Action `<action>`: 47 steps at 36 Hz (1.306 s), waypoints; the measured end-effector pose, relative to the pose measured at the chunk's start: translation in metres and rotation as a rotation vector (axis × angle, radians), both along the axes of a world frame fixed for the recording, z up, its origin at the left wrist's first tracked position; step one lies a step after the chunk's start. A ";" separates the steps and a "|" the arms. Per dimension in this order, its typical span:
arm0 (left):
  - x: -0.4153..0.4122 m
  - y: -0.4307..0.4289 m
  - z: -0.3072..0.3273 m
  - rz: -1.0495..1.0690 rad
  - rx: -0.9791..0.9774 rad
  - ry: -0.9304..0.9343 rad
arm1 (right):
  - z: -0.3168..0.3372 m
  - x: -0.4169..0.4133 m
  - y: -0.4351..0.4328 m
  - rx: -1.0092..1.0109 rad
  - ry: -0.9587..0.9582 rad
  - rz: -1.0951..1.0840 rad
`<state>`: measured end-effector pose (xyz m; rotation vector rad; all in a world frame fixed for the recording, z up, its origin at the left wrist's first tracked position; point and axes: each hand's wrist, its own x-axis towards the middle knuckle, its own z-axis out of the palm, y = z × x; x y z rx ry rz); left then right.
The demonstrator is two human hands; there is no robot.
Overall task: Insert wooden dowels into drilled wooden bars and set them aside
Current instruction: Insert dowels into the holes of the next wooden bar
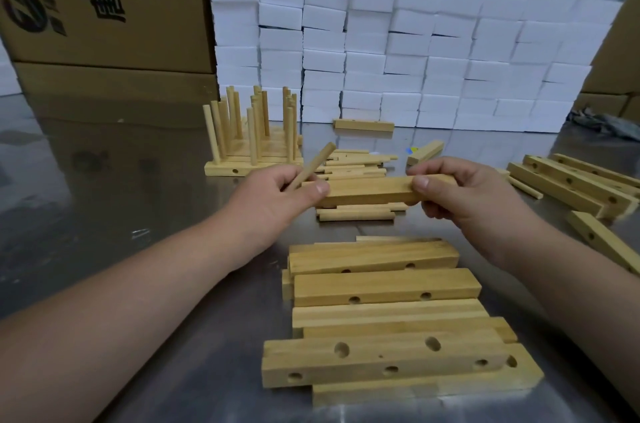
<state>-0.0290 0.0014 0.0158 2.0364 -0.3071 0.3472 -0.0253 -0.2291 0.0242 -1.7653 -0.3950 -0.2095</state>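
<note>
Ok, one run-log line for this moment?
left hand: pinches round light-wood dowel | right hand: grips rectangular light-wood bar | dowel: not yet inserted | dowelled bars: far left

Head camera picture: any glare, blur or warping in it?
Head view: the metal table mirrors the cardboard boxes and shows soft glare patches; wide-angle distortion bows the wall of white foam blocks; the left hand with its dowel and the right hand on the wooden bar look sharp, without motion blur.

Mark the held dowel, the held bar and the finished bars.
held dowel (317, 162): head view, mid shaft.
held bar (370, 192): head view, front face.
finished bars (221, 168): head view, front bar's face.
</note>
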 end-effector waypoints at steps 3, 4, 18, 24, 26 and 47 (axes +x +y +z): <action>-0.001 -0.001 0.002 -0.046 -0.113 -0.007 | 0.001 0.000 0.001 0.019 0.005 0.001; -0.001 -0.001 0.003 -0.071 -0.163 -0.008 | 0.001 -0.001 0.002 0.027 0.006 0.002; -0.002 -0.005 0.006 -0.030 -0.321 -0.060 | 0.008 -0.013 0.006 -0.208 -0.084 -0.069; -0.001 -0.006 0.011 -0.005 -0.403 0.007 | 0.010 -0.014 0.004 -0.053 -0.078 -0.121; 0.000 -0.007 0.007 0.034 -0.277 -0.021 | 0.011 -0.013 0.004 0.018 -0.033 -0.108; -0.001 -0.002 0.001 0.103 -0.149 -0.231 | 0.012 -0.014 0.007 0.049 0.051 0.076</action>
